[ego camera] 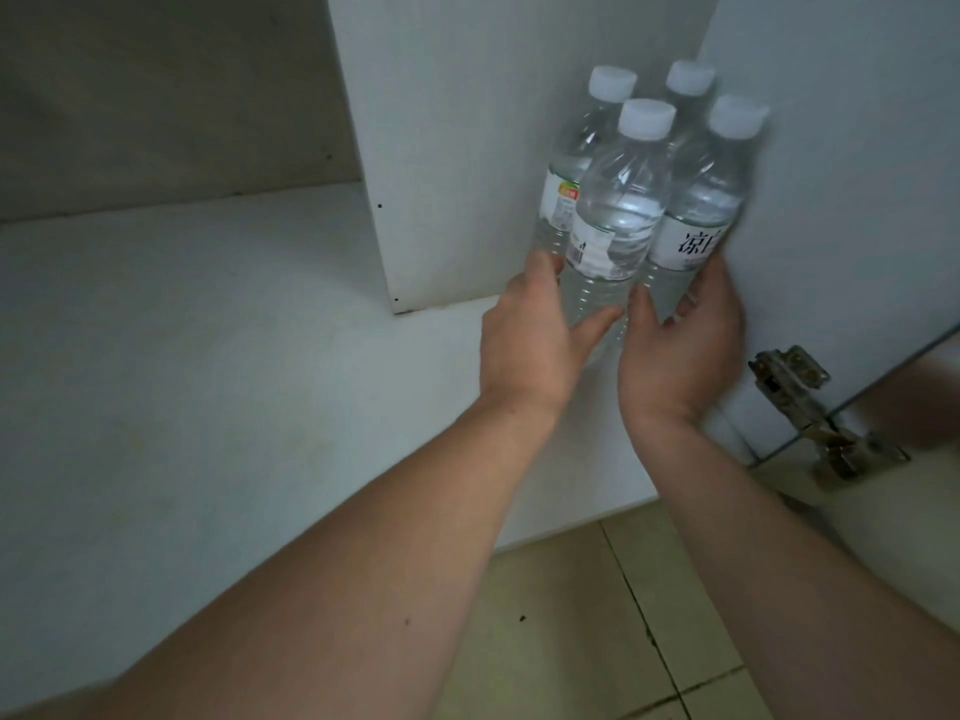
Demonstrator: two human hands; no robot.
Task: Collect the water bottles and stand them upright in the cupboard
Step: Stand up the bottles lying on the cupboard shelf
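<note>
Several clear water bottles with white caps stand upright, close together, on the white cupboard floor in the right-hand corner. My left hand wraps the base of the front-left bottle. My right hand holds the base of the front-right bottle, which bears a white label with black characters. Behind them are two more bottles, the rear-left one and the rear-right one, both partly hidden.
A white divider panel rises right behind the bottles. The cupboard's right side wall is close to my right hand, with a metal hinge below it. Beige floor tiles lie in front of the cupboard's front edge.
</note>
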